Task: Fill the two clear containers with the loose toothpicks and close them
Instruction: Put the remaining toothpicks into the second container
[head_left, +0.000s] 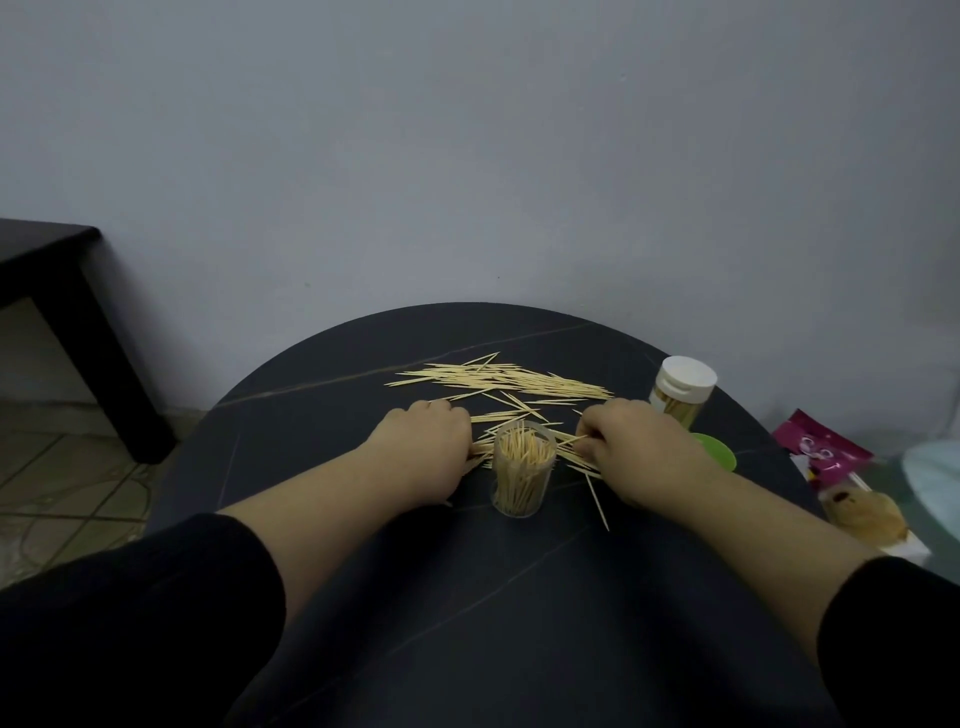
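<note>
1. Head view, looking down: a round dark table was seen against a pale wall, with two bare forearms stretched forward over it.
2. An open clear container was stood upright at the centre, between the two hands, and was already packed with upright toothpicks.
3. A capped container, closed with a white top and showing toothpicks inside, was placed at the far right. A green lid was lying just beside it, partly hidden behind the right hand.
4. Loose toothpicks were spread in a long heap beyond the open container, with stragglers scattered round its base.
5. The left hand was curled down over a small bunch just left of the open container; whether the bunch was lifted could not be told.
6. A few toothpicks were pinched narrowly in the fingertips of the right hand, just right of the container's rim.
7. The step in hand was judged to be the filling of the open container, the capped one appearing finished.
8. For the next move, the gathered picks would need to be lined up, turned upright and fed into the crowded mouth in small bunches. The green lid, probably its cap, would then be pressed on.
9. Snack packets were lying off to the right, and a dark side table was standing at the left.
</note>
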